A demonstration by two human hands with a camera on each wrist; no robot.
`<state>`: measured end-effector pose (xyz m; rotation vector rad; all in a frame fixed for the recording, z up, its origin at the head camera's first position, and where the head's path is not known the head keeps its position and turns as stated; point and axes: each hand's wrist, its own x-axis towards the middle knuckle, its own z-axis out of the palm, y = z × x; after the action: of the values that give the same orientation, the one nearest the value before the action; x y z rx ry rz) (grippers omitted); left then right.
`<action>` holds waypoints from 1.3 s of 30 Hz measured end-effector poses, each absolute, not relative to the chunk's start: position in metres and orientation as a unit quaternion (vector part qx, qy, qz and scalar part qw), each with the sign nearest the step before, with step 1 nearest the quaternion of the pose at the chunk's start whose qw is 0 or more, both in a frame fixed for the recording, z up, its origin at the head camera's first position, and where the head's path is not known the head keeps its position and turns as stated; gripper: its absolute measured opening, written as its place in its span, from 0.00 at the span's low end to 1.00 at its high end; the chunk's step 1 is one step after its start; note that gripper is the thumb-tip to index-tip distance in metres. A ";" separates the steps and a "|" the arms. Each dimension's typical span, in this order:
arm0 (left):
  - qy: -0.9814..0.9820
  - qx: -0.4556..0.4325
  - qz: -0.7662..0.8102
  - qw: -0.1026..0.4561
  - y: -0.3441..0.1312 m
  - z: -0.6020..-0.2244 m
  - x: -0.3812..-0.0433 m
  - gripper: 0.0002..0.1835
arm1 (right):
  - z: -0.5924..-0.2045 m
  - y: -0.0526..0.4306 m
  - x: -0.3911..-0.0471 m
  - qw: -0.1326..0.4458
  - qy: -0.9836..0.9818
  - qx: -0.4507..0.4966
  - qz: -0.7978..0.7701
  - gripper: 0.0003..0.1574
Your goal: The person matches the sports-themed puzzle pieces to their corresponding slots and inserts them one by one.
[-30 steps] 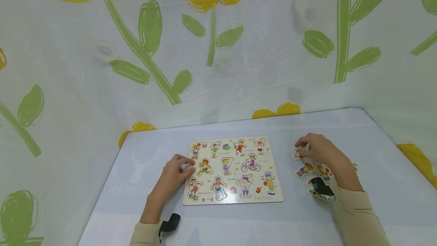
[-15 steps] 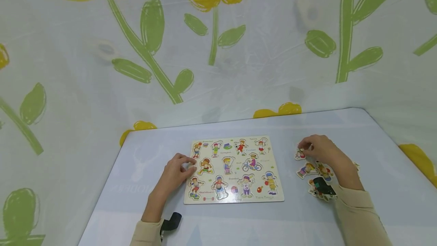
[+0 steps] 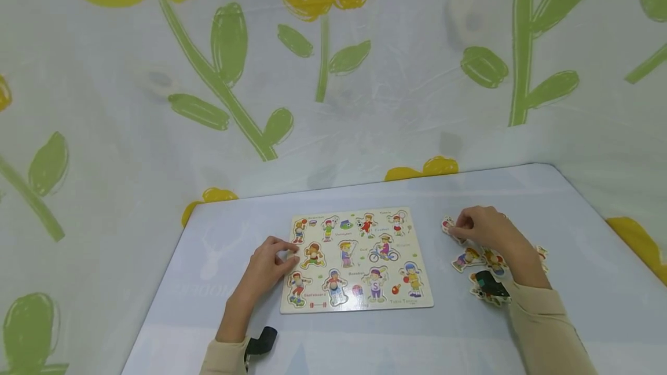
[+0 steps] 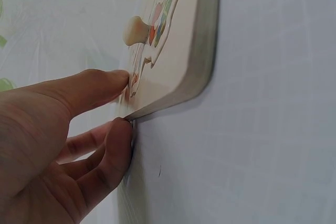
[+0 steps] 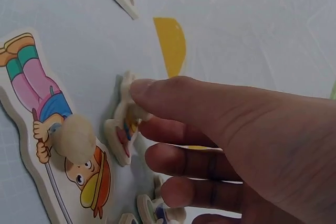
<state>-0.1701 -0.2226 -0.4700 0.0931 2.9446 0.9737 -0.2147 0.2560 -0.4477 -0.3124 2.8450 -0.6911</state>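
Note:
A wooden peg puzzle board [image 3: 365, 301] with sports figures lies flat on the table. My left hand [image 3: 264, 268] holds its left edge; in the left wrist view the thumb [image 4: 113, 83] overlaps the board's face and a curled finger [image 4: 119, 135] meets its edge, near a wooden knob [image 4: 135, 31]. Right of the board, my right hand [image 3: 487, 229] pinches a small figure-shaped puzzle piece [image 3: 447, 224]. In the right wrist view that piece [image 5: 122, 129] stands tilted on edge, thumb at its upper end, fingers partly hiding it. Beside it lies a golfer piece [image 5: 52, 98] with a round knob.
Several loose pieces lie under and around the right wrist, including the golfer piece [image 3: 466, 259] and another piece [image 3: 542, 256] at the far right. A black wrist camera [image 3: 491, 287] covers part of them. A flower-print curtain [image 3: 333, 132] rises behind the table [image 3: 250, 213].
The pinched piece has turned and shifted slightly left in my right hand, its end now showing beyond the fingertips. My left hand and the board stay in place.

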 end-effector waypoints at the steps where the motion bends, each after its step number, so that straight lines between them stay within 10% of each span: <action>1: 0.949 0.029 0.314 0.020 -0.223 -0.470 -0.170 0.14 | -0.448 0.256 -0.215 0.099 0.962 -0.106 -0.233 0.16; 39: 0.949 0.036 0.314 0.006 -0.222 -0.470 -0.168 0.13 | -0.454 0.251 -0.219 0.096 0.945 -0.148 -0.274 0.07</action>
<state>-0.1677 -0.2222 -0.4699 0.1133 2.9685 0.9825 -0.2186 0.2507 -0.4540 -0.4401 2.8019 -0.8123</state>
